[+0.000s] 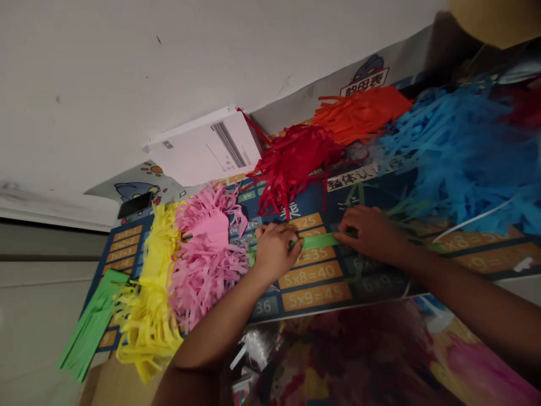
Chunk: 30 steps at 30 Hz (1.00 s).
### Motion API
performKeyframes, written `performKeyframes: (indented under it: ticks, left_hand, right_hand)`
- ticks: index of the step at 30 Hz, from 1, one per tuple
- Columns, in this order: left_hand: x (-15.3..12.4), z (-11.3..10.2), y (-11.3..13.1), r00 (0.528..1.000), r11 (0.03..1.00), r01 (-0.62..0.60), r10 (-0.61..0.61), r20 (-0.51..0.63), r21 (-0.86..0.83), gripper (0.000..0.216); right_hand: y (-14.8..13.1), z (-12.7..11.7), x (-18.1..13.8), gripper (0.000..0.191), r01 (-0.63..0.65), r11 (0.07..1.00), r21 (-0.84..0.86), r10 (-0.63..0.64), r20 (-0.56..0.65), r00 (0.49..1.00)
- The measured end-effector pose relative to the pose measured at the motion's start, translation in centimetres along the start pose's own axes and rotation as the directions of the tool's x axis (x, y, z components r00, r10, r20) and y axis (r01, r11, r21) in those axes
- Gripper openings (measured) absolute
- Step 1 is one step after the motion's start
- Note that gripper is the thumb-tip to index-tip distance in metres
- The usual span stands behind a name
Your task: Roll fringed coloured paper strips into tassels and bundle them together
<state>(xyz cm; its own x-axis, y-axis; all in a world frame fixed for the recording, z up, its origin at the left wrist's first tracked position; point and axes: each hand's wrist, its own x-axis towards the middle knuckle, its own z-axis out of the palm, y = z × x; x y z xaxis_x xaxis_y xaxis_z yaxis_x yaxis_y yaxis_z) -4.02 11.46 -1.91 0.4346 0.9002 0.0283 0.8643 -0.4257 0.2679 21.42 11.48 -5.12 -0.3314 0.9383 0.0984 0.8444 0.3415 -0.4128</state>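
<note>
Green paper strip, left hand and right hand pinching its ends

A narrow green strip lies flat on the multiplication chart — over its 5x7=35 row. The left hand and right hand pinch its ends.

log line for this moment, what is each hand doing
left hand: pinching green paper strip end | right hand: holding other end | surface: multiplication chart mat | nearby: pink fringed paper, red fringed paper
</note>
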Motion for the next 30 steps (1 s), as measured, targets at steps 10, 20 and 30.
performKeyframes:
  ticks: [10,20,30]
  left_hand:
    - [-1.8,-0.6,2.0,0.891,0.838,-0.428,0.454,0.003,0.339,0.027]
    - [-1.0,-0.3,2.4,0.928,0.855,-0.345,0.371,0.008,0.388,0.018]
    - [-2.2,0.5,-1.0,0.944,0.954,-0.266,0.288,-0.164,0.14,0.019]
  right_hand:
    - [-2.5,-1.6,-1.4,0.016,0.547,0.789,-0.28,-0.572,-0.01,0.82]
    - [-2.9,-0.5,0.7,0.02,0.514,0.791,-0.331,-0.551,-0.023,0.834]
    - [-0.3,-0.2,-1.6,0.02,0.376,0.881,-0.287,-0.427,-0.138,0.894]
